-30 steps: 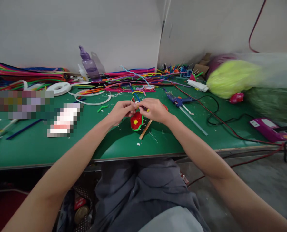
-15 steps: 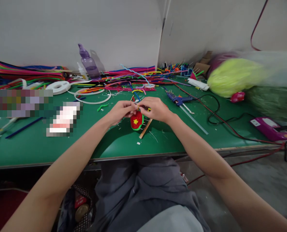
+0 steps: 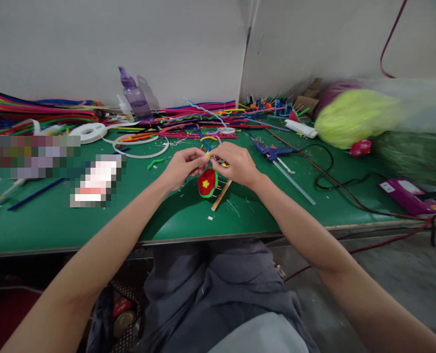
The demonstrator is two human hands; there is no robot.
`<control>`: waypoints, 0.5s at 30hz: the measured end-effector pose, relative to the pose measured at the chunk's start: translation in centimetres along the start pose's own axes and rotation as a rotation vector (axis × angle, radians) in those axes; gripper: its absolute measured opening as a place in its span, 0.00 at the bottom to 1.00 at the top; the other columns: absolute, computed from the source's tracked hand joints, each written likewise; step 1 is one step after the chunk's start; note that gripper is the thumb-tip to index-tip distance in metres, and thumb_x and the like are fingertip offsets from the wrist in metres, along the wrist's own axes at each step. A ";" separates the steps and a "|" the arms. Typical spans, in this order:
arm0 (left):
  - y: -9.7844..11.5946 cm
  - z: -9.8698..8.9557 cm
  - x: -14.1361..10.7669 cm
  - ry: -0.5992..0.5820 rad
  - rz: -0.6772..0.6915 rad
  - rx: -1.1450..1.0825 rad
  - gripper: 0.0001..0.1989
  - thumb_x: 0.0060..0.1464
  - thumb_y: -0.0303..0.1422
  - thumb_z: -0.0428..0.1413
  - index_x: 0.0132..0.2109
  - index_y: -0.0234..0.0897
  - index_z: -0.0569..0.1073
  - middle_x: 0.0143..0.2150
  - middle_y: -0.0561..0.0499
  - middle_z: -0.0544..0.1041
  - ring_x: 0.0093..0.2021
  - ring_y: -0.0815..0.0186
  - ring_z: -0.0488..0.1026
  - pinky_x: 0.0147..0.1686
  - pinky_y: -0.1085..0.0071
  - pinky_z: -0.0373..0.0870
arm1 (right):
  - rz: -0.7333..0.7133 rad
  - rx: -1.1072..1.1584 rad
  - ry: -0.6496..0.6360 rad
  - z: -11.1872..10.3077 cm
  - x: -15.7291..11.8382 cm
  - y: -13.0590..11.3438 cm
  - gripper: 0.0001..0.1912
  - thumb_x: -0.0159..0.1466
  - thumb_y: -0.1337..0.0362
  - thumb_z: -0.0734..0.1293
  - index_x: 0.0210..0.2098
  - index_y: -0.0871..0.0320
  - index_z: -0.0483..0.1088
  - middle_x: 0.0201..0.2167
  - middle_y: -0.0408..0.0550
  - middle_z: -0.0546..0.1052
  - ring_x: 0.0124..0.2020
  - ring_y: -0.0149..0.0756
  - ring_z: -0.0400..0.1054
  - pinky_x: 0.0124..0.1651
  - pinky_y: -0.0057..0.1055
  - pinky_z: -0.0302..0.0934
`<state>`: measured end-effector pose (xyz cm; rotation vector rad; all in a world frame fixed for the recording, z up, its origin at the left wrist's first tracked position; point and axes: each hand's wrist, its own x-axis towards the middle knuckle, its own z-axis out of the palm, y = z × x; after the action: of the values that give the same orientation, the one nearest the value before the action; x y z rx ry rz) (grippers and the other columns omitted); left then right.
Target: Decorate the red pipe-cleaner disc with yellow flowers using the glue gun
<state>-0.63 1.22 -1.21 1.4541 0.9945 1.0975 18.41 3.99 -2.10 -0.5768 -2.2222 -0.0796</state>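
My left hand (image 3: 186, 168) is closed in a pinch on a small yellow piece (image 3: 207, 155), which looks like pipe cleaner. Against it, the fingertips of my right hand (image 3: 236, 164) are also pinched together. Something dark with a bit of yellow shows under my right fingers; its kind is unclear. Just below both hands lies a red fuzzy piece (image 3: 203, 189) with a yellow flower in its middle and a green edge. A flat wooden stick (image 3: 221, 197) rests at an angle to its right, beside thin white strands.
A blue glue gun (image 3: 271, 149) with a clear glue stick (image 3: 295, 183) lies to the right. Behind are piled pipe cleaners (image 3: 49, 112), a purple bottle (image 3: 137, 100) and a white tape roll (image 3: 88, 132). A purple power strip (image 3: 409, 196) and cables lie at far right.
My hands have shifted slightly upward, away from the red piece, which shows more fully. The yellow piece between my fingertips is now more visible.
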 end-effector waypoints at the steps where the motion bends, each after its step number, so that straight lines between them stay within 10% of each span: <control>1: -0.1 0.0 0.0 0.021 0.031 0.032 0.12 0.47 0.39 0.64 0.31 0.35 0.72 0.19 0.56 0.68 0.18 0.75 0.61 0.18 0.77 0.54 | 0.008 -0.002 -0.012 0.0 0.0 0.0 0.11 0.68 0.66 0.59 0.39 0.60 0.74 0.33 0.49 0.77 0.38 0.35 0.68 0.42 0.32 0.61; 15: -1.1 -0.2 -0.5 0.233 0.588 0.740 0.03 0.47 0.27 0.58 0.29 0.35 0.70 0.24 0.55 0.72 0.25 0.73 0.66 0.26 0.75 0.62 | 0.497 0.595 -0.120 0.0 0.8 -0.5 0.13 0.64 0.61 0.64 0.30 0.62 0.76 0.26 0.45 0.77 0.27 0.29 0.67 0.32 0.27 0.59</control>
<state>-0.95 0.96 -2.37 2.3602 1.2505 1.4133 17.73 3.87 -1.47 -0.7796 -2.0056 0.8580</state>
